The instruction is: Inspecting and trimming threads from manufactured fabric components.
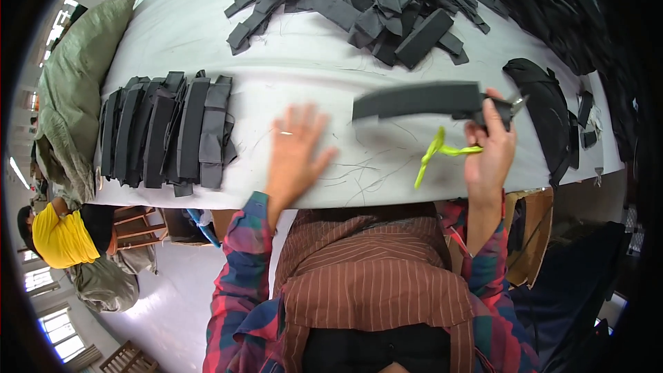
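The left hand (293, 152) lies flat on the white table (276, 62), fingers spread, holding nothing. The right hand (489, 148) pinches small thread snips (507, 107) and a dark fabric strip (418, 100) extending leftward from its fingertips. Beyond the fingers lies a heap of dark strips (373, 3); left, a neat stack (169, 131).

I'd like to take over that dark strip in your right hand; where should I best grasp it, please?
Probably at its free left end: the dark strip lies level above the table, with the right hand pinching its right end. Come in from the left and grasp across its width.
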{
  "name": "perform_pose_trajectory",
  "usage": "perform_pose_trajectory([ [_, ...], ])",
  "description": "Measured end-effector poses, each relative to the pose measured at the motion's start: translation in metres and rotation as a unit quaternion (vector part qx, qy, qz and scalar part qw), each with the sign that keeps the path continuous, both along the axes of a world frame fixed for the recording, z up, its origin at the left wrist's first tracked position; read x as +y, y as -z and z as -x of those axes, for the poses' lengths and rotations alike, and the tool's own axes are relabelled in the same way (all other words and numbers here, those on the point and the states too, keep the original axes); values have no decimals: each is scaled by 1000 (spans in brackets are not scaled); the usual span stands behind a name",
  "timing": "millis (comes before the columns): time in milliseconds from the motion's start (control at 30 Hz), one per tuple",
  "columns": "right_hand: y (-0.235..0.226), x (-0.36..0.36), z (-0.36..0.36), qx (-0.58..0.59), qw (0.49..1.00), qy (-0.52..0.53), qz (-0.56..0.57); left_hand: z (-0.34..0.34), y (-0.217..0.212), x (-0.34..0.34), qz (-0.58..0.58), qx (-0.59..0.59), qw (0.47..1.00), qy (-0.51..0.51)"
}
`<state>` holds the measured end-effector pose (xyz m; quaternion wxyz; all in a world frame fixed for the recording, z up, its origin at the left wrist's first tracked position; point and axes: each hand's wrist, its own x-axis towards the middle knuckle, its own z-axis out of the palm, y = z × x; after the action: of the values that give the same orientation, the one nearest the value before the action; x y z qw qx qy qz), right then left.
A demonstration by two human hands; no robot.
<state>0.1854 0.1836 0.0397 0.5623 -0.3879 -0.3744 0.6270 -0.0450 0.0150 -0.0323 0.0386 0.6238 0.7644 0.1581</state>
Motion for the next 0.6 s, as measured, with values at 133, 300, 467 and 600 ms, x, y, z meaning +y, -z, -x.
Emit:
perform_pose_trajectory([
  [133, -14, 1, -7, 7, 998, 57, -33, -98, -13, -1, 6, -227, 898, 378],
  [300, -1, -41, 15, 0, 998, -58, 15, -112, -25, -3, 73, -720, 687, 61],
  [467, 8, -88, 25, -23, 982, -181, 52, -81, -26, -1, -106, -739, 666, -13],
  [600, 12, -104, 33, -58, 969, -238, 44, -79, -49, -5, -125, -805, 580, -4],
])
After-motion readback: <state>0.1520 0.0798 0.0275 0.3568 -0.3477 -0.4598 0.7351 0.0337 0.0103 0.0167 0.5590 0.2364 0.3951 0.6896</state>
